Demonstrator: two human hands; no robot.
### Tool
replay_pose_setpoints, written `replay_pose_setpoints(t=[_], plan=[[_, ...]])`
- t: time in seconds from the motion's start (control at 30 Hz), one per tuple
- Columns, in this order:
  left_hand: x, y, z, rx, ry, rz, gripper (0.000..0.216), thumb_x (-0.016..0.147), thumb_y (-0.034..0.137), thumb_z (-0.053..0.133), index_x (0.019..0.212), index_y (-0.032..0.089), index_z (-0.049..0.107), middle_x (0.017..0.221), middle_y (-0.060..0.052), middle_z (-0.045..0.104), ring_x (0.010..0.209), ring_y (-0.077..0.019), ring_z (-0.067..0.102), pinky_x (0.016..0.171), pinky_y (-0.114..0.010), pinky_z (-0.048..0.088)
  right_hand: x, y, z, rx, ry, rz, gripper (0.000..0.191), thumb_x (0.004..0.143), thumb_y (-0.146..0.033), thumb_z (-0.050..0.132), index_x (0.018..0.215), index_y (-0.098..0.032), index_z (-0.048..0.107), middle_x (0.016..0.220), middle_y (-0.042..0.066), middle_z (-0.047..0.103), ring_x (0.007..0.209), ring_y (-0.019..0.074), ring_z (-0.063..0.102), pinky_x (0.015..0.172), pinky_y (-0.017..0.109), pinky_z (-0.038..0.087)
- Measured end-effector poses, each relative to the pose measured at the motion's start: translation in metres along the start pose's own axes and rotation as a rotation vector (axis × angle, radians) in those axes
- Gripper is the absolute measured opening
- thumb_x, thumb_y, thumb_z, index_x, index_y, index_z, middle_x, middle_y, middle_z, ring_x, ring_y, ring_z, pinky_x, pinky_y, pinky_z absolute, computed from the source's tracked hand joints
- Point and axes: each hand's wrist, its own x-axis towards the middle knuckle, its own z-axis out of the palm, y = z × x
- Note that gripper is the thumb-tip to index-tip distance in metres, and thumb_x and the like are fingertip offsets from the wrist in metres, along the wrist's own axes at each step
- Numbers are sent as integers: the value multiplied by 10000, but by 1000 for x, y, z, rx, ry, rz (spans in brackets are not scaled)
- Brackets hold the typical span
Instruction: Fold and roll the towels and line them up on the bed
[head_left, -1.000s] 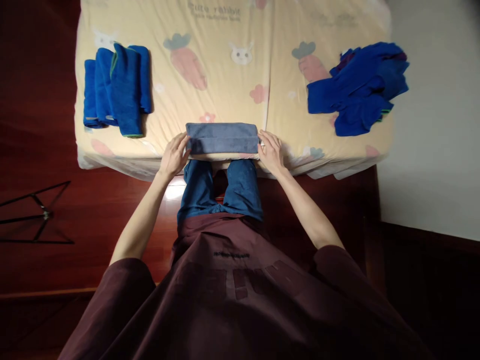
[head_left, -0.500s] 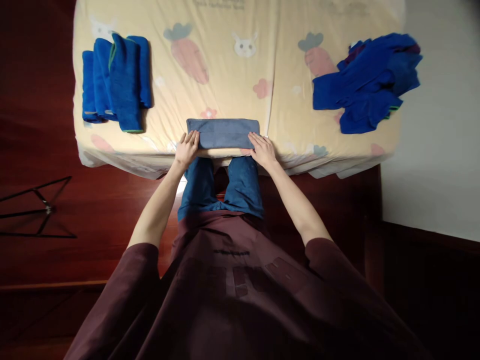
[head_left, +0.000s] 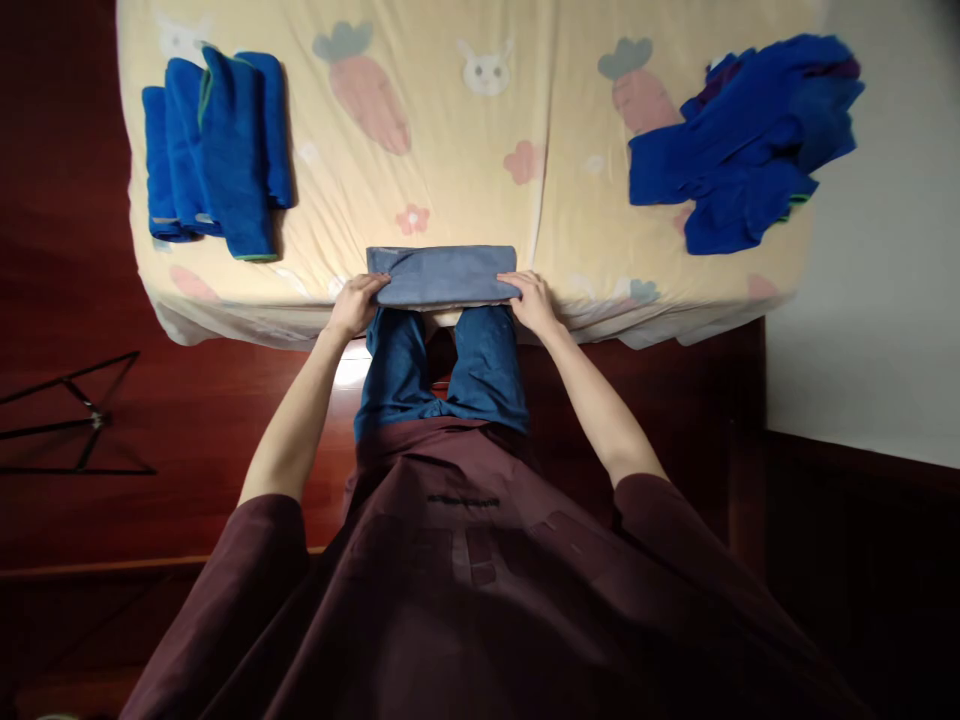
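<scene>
A folded grey-blue towel [head_left: 444,276] lies as a narrow strip along the near edge of the bed, just above my knees. At its left end my left hand [head_left: 360,302] has its fingers bent over the near corner, closed on the cloth. My right hand [head_left: 531,298] grips the opposite corner the same way, fingertips on top. Both thumbs are mostly hidden. Several folded blue towels [head_left: 238,160] overlap in a row to the left, some with green edging. On the right, a loose heap of blue cloths [head_left: 750,140] lies crumpled.
The bed has a yellow sheet [head_left: 450,180] printed with carrots and rabbits. Its near edge hangs down by my legs. A black metal stand [head_left: 94,415] is on the dark red floor [head_left: 225,400] at left. A pale wall [head_left: 870,330] borders the right side.
My fingers, laid fairly flat on the towel's ends before, are now curled around its near corners. The near fold looks slightly lifted. The view has shifted slightly.
</scene>
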Motion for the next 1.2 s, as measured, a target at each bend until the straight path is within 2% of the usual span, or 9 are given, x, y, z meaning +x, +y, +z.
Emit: replay_pose_setpoints(t=[0.1,0.2,0.33,0.43,0.63,0.83,1.03,1.2], plan=[[4,-2,-2,-125,62,-137,505,842,269,515,1306,158,681,1325,-142,691,1303,-276,587,1147,-417,431,12,10,5,130,47,69,586,751,-92,543,1306,-186,707,1307,90,707,1268,307,597,1198,546,395],[6,0,-7,-233,88,-250,482,871,429,553,1235,144,690,1242,-136,712,1200,-279,618,1044,-370,493,19,17,8,237,78,112,472,795,-166,611,1255,-176,714,1264,111,712,1223,311,623,1162,533,438],[10,2,-5,-323,178,-314,524,862,593,605,1110,136,665,1024,-96,702,1015,-247,637,887,-306,523,20,21,11,375,142,165,364,871,-359,689,1178,-163,699,1176,118,720,1143,299,653,1070,488,519],[14,-3,-1,-334,216,-324,527,867,642,602,1042,146,635,922,-72,660,941,-233,624,837,-313,524,22,21,15,449,180,193,425,906,-538,671,1125,-174,676,1105,114,718,1107,284,657,1014,458,552],[23,-15,-4,-326,260,-297,512,866,659,599,1003,166,628,851,-75,631,878,-233,605,814,-342,522,31,17,23,450,202,229,566,932,-732,545,1094,-198,634,984,97,681,1050,260,648,934,426,576],[33,-23,-2,-319,253,-347,518,888,653,572,1030,158,626,774,-53,595,844,-216,600,765,-302,496,37,25,28,414,246,225,613,914,-826,452,896,-227,577,767,32,531,843,229,591,808,408,579],[41,-37,2,-366,259,-393,504,881,635,592,1041,157,614,726,-29,573,777,-191,592,730,-278,489,46,30,32,431,258,246,615,880,-846,489,795,-236,493,719,-15,387,766,177,521,728,311,522],[47,-40,0,-368,235,-461,524,905,607,577,1158,149,569,857,-55,660,786,-178,615,748,-272,515,49,25,28,467,243,293,623,855,-813,579,704,-245,373,681,-54,301,700,128,443,667,249,439]])
